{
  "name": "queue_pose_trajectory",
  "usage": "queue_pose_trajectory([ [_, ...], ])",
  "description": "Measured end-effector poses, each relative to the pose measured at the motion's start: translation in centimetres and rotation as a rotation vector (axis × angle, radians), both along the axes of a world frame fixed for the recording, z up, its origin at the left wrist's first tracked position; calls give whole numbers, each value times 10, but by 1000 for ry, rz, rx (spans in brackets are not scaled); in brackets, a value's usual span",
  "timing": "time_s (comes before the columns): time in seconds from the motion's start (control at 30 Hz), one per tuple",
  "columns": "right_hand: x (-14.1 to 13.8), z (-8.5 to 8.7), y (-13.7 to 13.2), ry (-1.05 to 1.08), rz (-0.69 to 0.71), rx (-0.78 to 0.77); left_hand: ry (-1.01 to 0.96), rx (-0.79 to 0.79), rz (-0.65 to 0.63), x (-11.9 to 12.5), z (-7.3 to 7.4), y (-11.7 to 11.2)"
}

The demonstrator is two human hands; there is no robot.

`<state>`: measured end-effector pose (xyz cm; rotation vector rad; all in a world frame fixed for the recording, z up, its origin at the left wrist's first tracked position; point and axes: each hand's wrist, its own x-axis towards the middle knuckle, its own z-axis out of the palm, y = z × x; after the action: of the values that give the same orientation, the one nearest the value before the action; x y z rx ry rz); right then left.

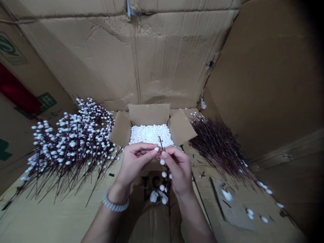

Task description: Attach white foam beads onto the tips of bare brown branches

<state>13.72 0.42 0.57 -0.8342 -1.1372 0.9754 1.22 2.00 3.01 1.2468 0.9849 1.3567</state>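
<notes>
My left hand [136, 158], with a coiled band on its wrist, pinches a white ball [156, 149] between thumb and forefinger. Close beside it, my right hand [178, 167] grips a dark brown twig [161, 141] near its upper end. Several white balls [164, 174] sit along the twig below my fingers, and its stem runs down between my forearms. The ball in my left fingers is right at the twig; I cannot tell whether it is fixed on. Just beyond both hands stands an open cardboard box [183, 126] filled with loose white balls [150, 133].
A pile of twigs covered with white balls [76, 138] lies on the left. Bare dark twigs [217, 145] are heaped on the right. Near them are a flat cardboard piece [233, 209] and stray white balls [250, 212]. Tall cardboard walls [172, 57] enclose the work surface.
</notes>
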Motion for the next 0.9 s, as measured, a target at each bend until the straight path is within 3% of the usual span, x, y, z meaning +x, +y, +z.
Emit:
queue_pose_trajectory([
  [0.53,3,0,0,-10,80,5,58,103,4,-4,1,-1],
  [0.9,4,1,0,-32,91,6,86,63,10,-5,-2,-3],
])
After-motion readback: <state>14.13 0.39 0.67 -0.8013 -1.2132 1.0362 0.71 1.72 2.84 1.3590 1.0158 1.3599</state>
